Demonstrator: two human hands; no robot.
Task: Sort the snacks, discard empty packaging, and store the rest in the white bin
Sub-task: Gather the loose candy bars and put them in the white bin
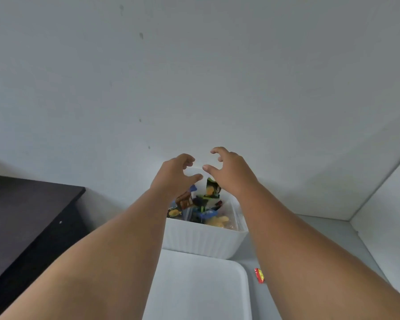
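Observation:
A white ribbed bin (201, 241) stands against the wall and holds several snack packets (203, 204) in green, blue, brown and yellow. My left hand (174, 175) and my right hand (230, 172) hover side by side above the bin's far end. Both have curled, spread fingers with nothing in them. A green and black packet (213, 189) stands upright just below my right hand. A small red and yellow wrapper (259, 275) lies on the surface to the right, partly hidden by my right forearm.
A flat white lid or tray (196, 287) lies in front of the bin, near me. A dark brown cabinet (26, 222) stands on the left. Plain white walls close off the back and the right side.

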